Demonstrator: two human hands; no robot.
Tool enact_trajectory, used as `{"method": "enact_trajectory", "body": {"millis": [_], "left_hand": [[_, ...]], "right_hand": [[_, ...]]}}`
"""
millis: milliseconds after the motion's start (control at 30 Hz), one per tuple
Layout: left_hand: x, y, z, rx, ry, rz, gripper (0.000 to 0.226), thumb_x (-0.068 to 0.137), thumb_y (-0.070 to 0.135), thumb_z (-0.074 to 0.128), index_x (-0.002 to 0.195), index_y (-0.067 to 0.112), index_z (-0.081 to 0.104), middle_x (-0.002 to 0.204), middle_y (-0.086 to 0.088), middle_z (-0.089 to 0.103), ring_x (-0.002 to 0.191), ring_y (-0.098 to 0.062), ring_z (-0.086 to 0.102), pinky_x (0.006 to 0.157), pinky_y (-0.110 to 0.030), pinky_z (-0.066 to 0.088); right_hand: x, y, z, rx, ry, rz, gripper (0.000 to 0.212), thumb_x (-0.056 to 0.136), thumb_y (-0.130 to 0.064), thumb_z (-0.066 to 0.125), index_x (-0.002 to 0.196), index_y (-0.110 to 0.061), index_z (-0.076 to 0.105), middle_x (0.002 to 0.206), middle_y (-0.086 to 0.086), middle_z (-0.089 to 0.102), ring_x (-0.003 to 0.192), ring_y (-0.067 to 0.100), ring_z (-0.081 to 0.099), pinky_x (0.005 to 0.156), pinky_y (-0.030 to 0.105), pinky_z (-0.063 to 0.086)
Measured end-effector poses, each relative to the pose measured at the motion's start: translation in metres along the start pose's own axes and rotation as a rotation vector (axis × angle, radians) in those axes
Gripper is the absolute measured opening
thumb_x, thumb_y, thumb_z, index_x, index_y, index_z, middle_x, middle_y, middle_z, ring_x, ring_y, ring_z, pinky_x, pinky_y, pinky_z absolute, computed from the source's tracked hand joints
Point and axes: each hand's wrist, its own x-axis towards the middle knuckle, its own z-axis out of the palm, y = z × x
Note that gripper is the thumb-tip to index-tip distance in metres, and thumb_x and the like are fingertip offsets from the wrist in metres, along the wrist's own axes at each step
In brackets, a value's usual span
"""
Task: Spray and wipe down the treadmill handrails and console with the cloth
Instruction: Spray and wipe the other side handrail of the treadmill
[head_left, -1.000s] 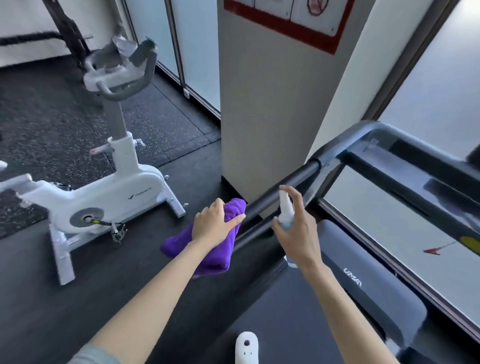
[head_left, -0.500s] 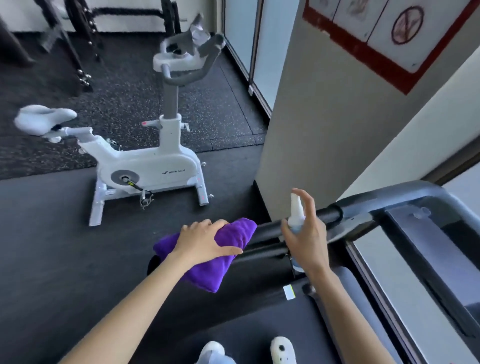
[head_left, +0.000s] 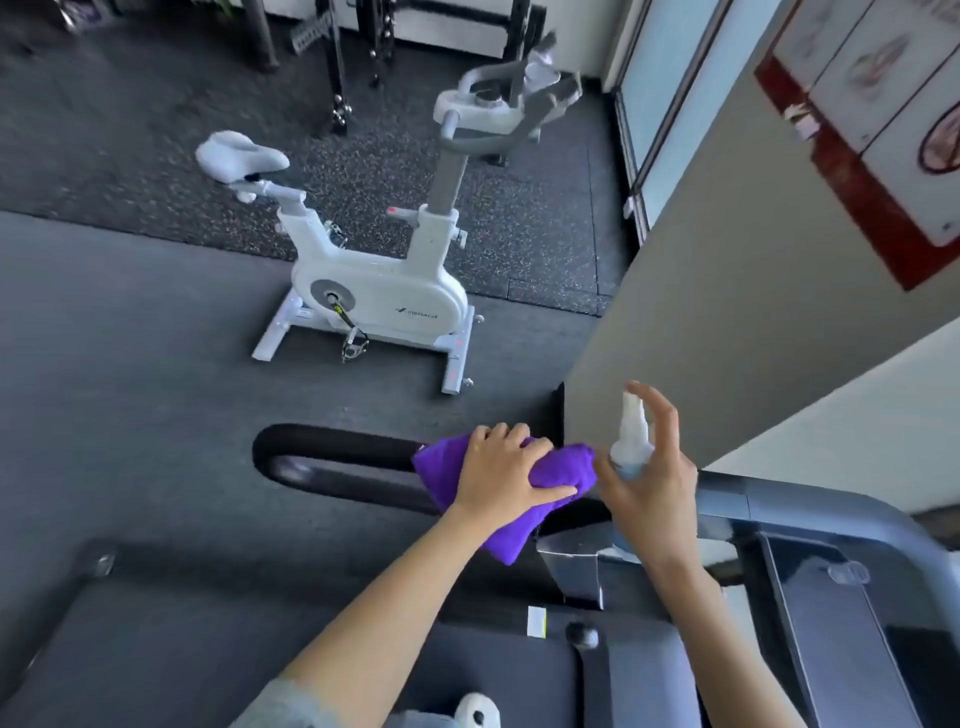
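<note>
A purple cloth (head_left: 563, 467) is wrapped over the treadmill's black left handrail (head_left: 332, 447), and my left hand (head_left: 506, 470) grips it there with the thumb underneath. Just right of it my right hand (head_left: 652, 488) holds a small white spray bottle (head_left: 631, 439) upright, the index finger raised above the nozzle. The handrail loops round at its left end. The dark console (head_left: 831, 613) lies at the lower right, beyond the grey frame (head_left: 810, 506).
A white exercise bike (head_left: 379, 296) stands on the dark floor behind the handrail. A beige pillar (head_left: 727, 312) with a red-edged poster rises at the right. Weight racks (head_left: 337, 57) line the back wall. The treadmill belt (head_left: 208, 649) and my shoe (head_left: 475, 712) show below.
My view has swung left and down, showing more of the handrail's looped end. The left hand with the cloth has slid along the rail; the right hand keeps the bottle beside it.
</note>
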Motion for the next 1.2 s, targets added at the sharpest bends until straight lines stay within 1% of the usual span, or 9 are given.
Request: {"method": "enact_trajectory", "body": {"millis": [133,233,367,467,633,733,933,1033,1200], "left_hand": [[-0.017,-0.053,-0.01,0.077,0.015,-0.099,0.072,0.075,0.082,0.028,0.108,0.028,0.064,0.098,0.002,0.061,0.095,-0.023,0.057,0.085,-0.037,0.035],[-0.036,-0.094,-0.022,0.103,0.084,-0.212,0.077,0.075,0.082,0.025,0.104,0.025,0.068,0.094,0.0,0.064,0.09,-0.025,0.06,0.085,-0.038,0.037],[-0.029,-0.071,-0.018,0.109,0.098,-0.327,0.069,0.081,0.074,0.027,0.107,0.026,0.068,0.103,0.002,0.066,0.096,-0.025,0.059,0.088,-0.041,0.032],[-0.013,-0.031,-0.008,0.074,0.045,-0.26,0.063,0.083,0.074,0.03,0.113,0.03,0.065,0.111,0.005,0.064,0.102,-0.023,0.056,0.089,-0.04,0.03],[-0.003,0.03,0.005,0.039,0.028,-0.167,0.064,0.08,0.077,0.031,0.107,0.03,0.065,0.108,0.002,0.062,0.098,-0.026,0.055,0.09,-0.042,0.031],[-0.004,0.01,0.001,0.068,-0.003,-0.095,0.068,0.078,0.08,0.029,0.112,0.03,0.062,0.11,0.001,0.06,0.101,-0.025,0.055,0.089,-0.04,0.032],[-0.01,-0.045,-0.009,0.114,0.007,-0.19,0.066,0.082,0.077,0.033,0.109,0.026,0.066,0.103,0.002,0.066,0.098,-0.024,0.06,0.085,-0.037,0.038],[0.002,-0.006,0.001,0.108,0.039,-0.198,0.059,0.086,0.07,0.035,0.111,0.027,0.066,0.104,0.002,0.065,0.097,-0.025,0.059,0.085,-0.037,0.037],[0.028,0.089,0.024,0.017,-0.016,-0.058,0.054,0.087,0.067,0.037,0.112,0.028,0.063,0.107,-0.001,0.06,0.097,-0.027,0.055,0.084,-0.039,0.034]], "right_hand": [[-0.003,0.012,-0.016,-0.007,0.018,-0.022,0.07,0.076,0.002,0.065,0.127,-0.039,0.04,0.102,-0.04,0.051,0.068,0.01,0.054,0.059,0.008,0.039],[-0.01,0.018,-0.018,0.008,0.058,-0.015,0.07,0.076,0.002,0.066,0.127,-0.037,0.04,0.109,-0.04,0.05,0.071,0.005,0.055,0.061,0.004,0.037],[-0.018,0.022,-0.009,-0.005,0.037,0.07,0.068,0.078,-0.002,0.064,0.127,-0.04,0.038,0.1,-0.038,0.053,0.066,0.011,0.054,0.062,0.023,0.041],[-0.022,0.022,-0.004,-0.021,0.026,0.069,0.066,0.079,-0.002,0.063,0.127,-0.039,0.038,0.1,-0.04,0.052,0.064,0.011,0.053,0.062,0.026,0.038],[-0.021,0.031,-0.006,-0.035,0.062,0.13,0.064,0.077,-0.002,0.062,0.126,-0.037,0.04,0.077,-0.021,0.055,0.059,0.013,0.05,0.056,0.026,0.037],[-0.02,0.039,-0.017,-0.04,0.112,0.151,0.065,0.076,0.001,0.062,0.126,-0.036,0.041,0.08,-0.028,0.054,0.063,0.01,0.052,0.055,0.019,0.033],[-0.032,0.056,-0.043,-0.027,0.178,0.232,0.065,0.079,-0.002,0.063,0.125,-0.042,0.04,0.075,-0.018,0.057,0.058,0.014,0.053,0.051,0.033,0.044],[-0.039,0.062,-0.049,-0.021,0.151,0.265,0.063,0.082,-0.002,0.062,0.127,-0.039,0.04,0.07,-0.011,0.054,0.051,0.023,0.054,0.05,0.04,0.049],[-0.036,0.063,-0.05,-0.053,0.105,0.266,0.06,0.081,-0.004,0.061,0.128,-0.035,0.04,0.067,-0.014,0.051,0.054,0.014,0.048,0.051,0.026,0.035]]}}
